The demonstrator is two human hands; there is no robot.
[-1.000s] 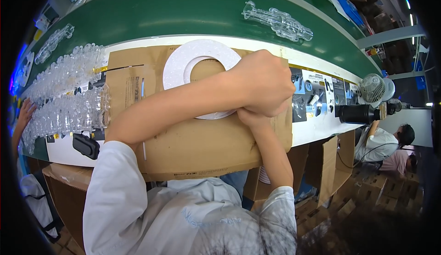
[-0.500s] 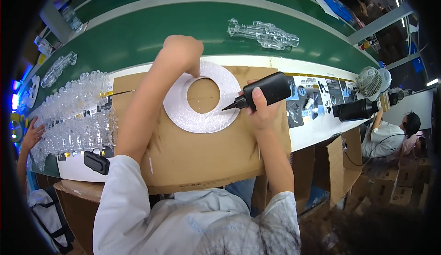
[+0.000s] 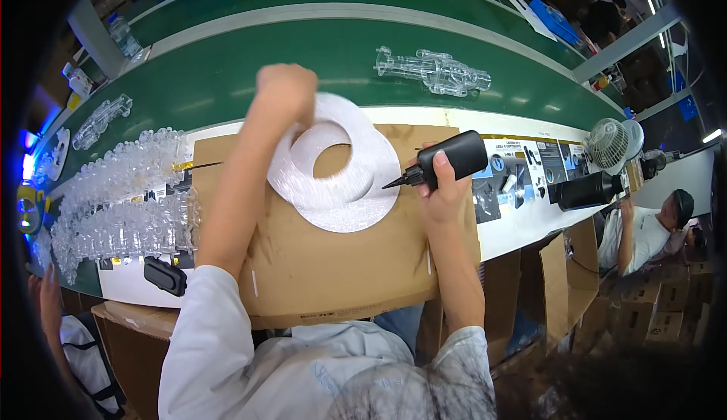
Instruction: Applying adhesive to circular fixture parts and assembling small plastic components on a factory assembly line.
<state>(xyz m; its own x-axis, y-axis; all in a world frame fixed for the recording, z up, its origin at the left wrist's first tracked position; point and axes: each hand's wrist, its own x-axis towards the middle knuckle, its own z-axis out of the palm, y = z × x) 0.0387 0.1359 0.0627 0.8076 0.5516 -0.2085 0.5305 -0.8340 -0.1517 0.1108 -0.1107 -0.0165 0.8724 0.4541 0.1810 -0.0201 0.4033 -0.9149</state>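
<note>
My left hand (image 3: 286,93) is closed on the upper left edge of a white, glittery flat ring (image 3: 291,177); its fingertips are partly hidden. That ring is raised and tilted over a second white ring (image 3: 356,219), which lies on a brown cardboard sheet (image 3: 341,276). The two overlap, so the lower one shows mainly at its right and near sides. In my right hand (image 3: 443,196) is a black squeeze bottle (image 3: 462,155) with a pointed nozzle. The bottle is tipped, its nozzle pointing left at the right rim of the lower ring.
Clear plastic parts (image 3: 129,223) are massed on the left, near a black oblong case (image 3: 164,275). One clear part (image 3: 435,71) lies on the green table (image 3: 227,64) beyond. To the right are a black bottle (image 3: 587,191) and a small fan (image 3: 608,139). Other people work nearby.
My left hand has moved slightly left and up, and a ring under it is now lifted apart from the one below. The bottle's nozzle has shifted slightly to the right.
</note>
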